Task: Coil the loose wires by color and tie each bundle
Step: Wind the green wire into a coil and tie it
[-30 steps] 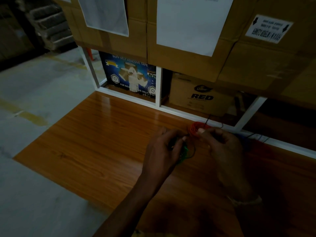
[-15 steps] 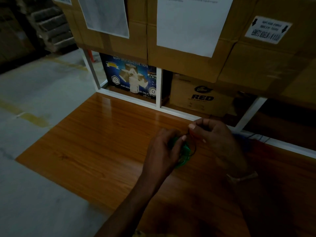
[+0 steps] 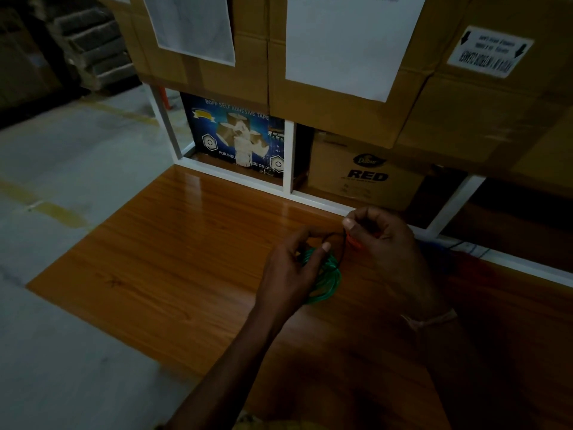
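Head view, dim light: glossy orange-brown wood-grain desk (image 3: 186, 274), catching a pale sheen near its far edge, set over a grey concrete floor (image 3: 62, 181) with a worn yellow painted line (image 3: 59, 212). Along the desk's far edge, a white metal shelf frame (image 3: 288, 156). Behind the frame, a dark blue printed box of adhesive tape (image 3: 238, 135) and a brown cardboard carton marked RED (image 3: 366, 175). Above these, stacked large brown cardboard cartons (image 3: 341, 113) with blank white paper sheets (image 3: 350, 41) taped to their fronts and one white printed label with arrows (image 3: 490, 52) at right. Far left background, dark stacked bundles (image 3: 90, 48), too dim to identify.

Near the desk's far middle, left hand (image 3: 291, 274) with fingers curled around a coil of green wire (image 3: 328, 274), thumb pressed on the top of the loop, coil held just over the desk surface. Right hand (image 3: 384, 243) just beside it, thumb and forefinger pinching a thin black tie wire (image 3: 341, 243) that arcs down to the green coil. A patch of red-orange wire (image 3: 353, 242) showing under the right palm; whether gripped or merely behind the hand, cannot tell. A thin pale band (image 3: 434, 319) on the right wrist. At right by the frame, loose blue wires (image 3: 446, 248), barely readable in the shadow.
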{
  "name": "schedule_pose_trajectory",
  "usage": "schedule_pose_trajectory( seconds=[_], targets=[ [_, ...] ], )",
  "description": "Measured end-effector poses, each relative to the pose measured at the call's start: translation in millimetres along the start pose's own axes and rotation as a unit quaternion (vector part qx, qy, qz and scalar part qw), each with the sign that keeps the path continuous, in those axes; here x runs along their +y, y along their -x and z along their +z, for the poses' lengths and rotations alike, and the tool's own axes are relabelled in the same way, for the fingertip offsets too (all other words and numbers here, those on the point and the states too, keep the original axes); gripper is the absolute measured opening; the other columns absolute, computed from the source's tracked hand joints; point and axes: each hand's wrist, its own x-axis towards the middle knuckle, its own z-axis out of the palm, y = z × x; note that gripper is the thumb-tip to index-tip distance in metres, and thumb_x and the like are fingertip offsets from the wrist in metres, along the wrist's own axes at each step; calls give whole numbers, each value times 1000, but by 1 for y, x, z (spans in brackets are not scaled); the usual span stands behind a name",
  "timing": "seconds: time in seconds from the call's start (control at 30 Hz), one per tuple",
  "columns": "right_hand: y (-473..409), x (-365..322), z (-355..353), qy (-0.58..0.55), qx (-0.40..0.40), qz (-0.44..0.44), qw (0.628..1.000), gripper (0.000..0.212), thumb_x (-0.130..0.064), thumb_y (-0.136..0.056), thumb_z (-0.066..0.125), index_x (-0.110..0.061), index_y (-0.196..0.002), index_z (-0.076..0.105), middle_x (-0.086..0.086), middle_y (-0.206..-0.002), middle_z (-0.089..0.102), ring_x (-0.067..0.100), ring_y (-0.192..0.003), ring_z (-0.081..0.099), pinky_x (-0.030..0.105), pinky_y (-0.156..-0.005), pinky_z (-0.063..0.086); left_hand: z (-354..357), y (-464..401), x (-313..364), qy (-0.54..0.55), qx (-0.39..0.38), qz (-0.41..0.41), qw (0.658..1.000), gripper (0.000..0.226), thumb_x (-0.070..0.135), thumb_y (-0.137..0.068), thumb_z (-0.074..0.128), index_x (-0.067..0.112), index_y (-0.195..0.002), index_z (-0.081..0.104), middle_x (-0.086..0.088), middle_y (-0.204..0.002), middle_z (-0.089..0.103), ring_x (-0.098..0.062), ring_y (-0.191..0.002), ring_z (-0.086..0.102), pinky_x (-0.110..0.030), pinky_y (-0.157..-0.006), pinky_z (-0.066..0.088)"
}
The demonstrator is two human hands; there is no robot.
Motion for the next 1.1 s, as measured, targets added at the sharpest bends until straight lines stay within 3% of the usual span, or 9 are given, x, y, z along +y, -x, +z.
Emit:
schedule_pose_trajectory(
  seconds=[0.07, 0.2, 0.4, 0.5, 0.7, 0.83, 0.97, 1.1],
  targets=[
    [2, 0, -1, -17, -8, 10, 1000, 6, -28, -95, 72, -26, -90, 74, 2, -93, 72, 31, -97, 65, 52, -89, 54, -1, -2, 3, -9, -13, 14, 1000, 21, 38, -105, 63, 45, -125, 66, 48, -108, 58, 9, -109, 60, -46, -88, 64],
    [5, -2, -2, -68, -13, 45, 997, 7, -26, -93, 73, -20, -92, 75, 10, -96, 73, 33, -100, 67, 52, -92, 55, -2, -3, 4, -19, -29, 40, 999, 20, 38, -106, 60, 50, -121, 64, 46, -113, 57, 5, -115, 60, -44, -91, 63],
    [7, 1, -4, -65, -13, 55, 996, 9, -24, -91, 75, -16, -92, 76, 5, -86, 69, 14, -81, 62, 33, -76, 51, 1, -5, -2, -13, -13, 49, 999, 10, 37, -106, 61, 37, -114, 67, 18, -118, 65, -1, -115, 62, -49, -91, 62],
    [8, 1, -3, -89, -13, 73, 993, 10, -23, -91, 74, -13, -92, 76, -3, -80, 68, 2, -73, 59, 23, -69, 46, 1, -4, 0, -4, -10, 54, 999, 13, 35, -105, 64, 39, -116, 69, 18, -117, 65, -4, -115, 63, -48, -90, 63],
    [9, 0, -4, -119, -5, 72, 990, 13, -20, -91, 73, -8, -90, 75, 4, -89, 72, 3, -79, 63, 14, -64, 47, 0, 0, 3, -12, -33, 68, 997, 17, 34, -104, 65, 39, -121, 68, 24, -113, 62, -1, -116, 60, -45, -91, 62],
    [9, 0, -2, -113, -2, 80, 990, 8, -18, -90, 73, -12, -87, 75, -4, -86, 73, -4, -75, 64, 8, -59, 46, 1, 1, 5, -4, -27, 61, 998, 11, 32, -104, 65, 35, -114, 69, 20, -113, 62, -1, -115, 60, -43, -91, 61],
    [10, -1, 2, -105, 5, 97, 990, 8, -20, -91, 72, -12, -91, 75, 0, -91, 73, -3, -77, 64, 16, -66, 47, -1, 1, 4, -26, -21, 77, 996, 9, 31, -105, 64, 32, -112, 69, 16, -116, 62, 3, -114, 57, -32, -89, 58],
    [4, 1, 3, -93, 45, 91, 990, 10, -26, -97, 68, -20, -92, 75, 2, -92, 74, 14, -87, 66, 33, -78, 52, 0, 3, 2, -52, -34, 86, 994, 9, 31, -106, 61, 40, -108, 64, 24, -114, 59, 7, -114, 55, -22, -84, 53]
  ],
)
